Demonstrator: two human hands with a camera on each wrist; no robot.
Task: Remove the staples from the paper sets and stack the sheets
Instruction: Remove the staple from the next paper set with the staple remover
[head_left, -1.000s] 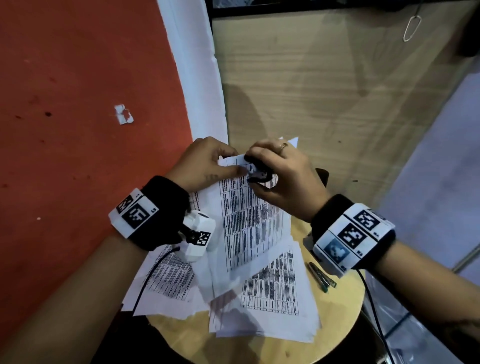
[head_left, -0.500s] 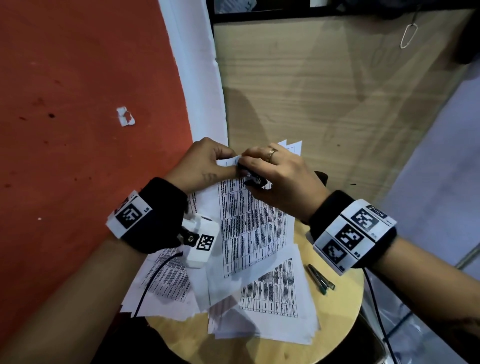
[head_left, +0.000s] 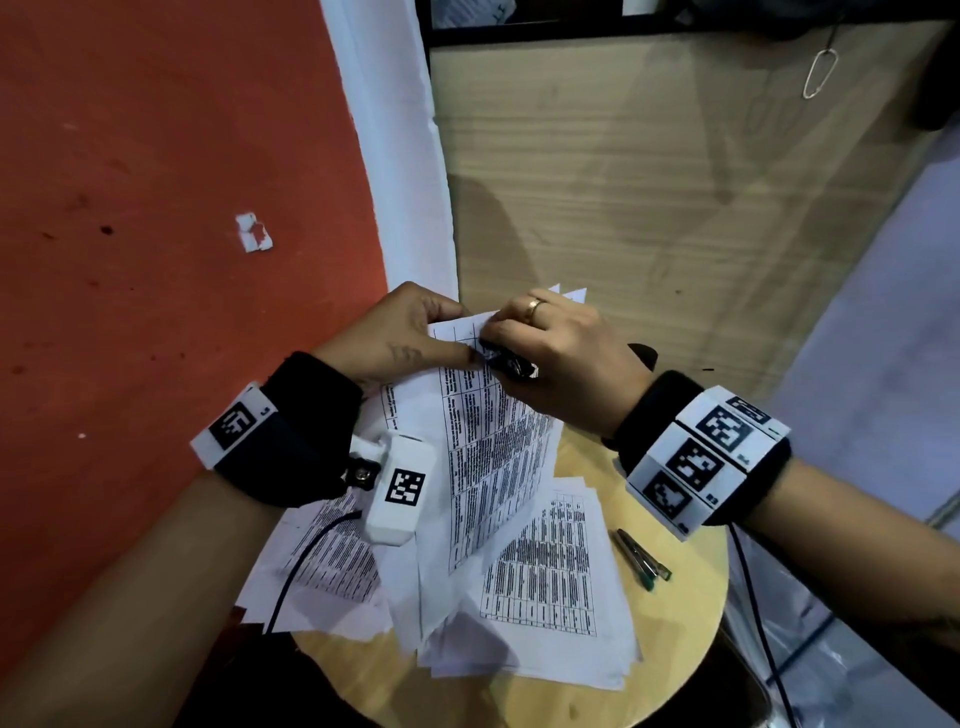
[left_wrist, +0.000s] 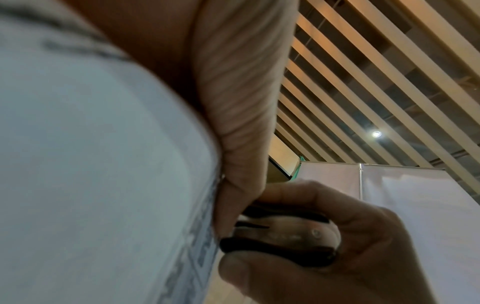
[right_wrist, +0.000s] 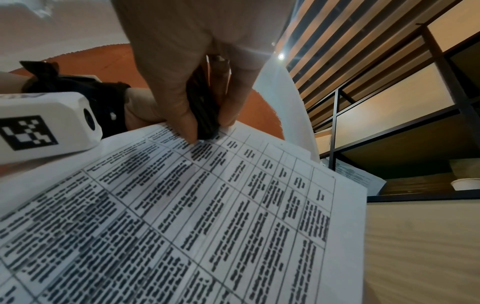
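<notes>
A stapled paper set printed with tables is held up off the round wooden table. My left hand pinches its top left corner, thumb on the front of the sheet. My right hand grips a black staple remover between thumb and fingers, its tip at that same corner. The left wrist view shows the staple remover squeezed beside my left thumb against the paper. In the right wrist view the staple remover touches the top edge of the paper set.
More printed sheets lie loosely piled on the table under the held set. A green pen lies on the table's right side. An orange wall stands to the left and a wooden panel behind.
My right hand has rolled over the paper's corner, so its back and ring now face up, and the staple remover has shifted slightly left along the top edge. The left hand keeps its pinch.
</notes>
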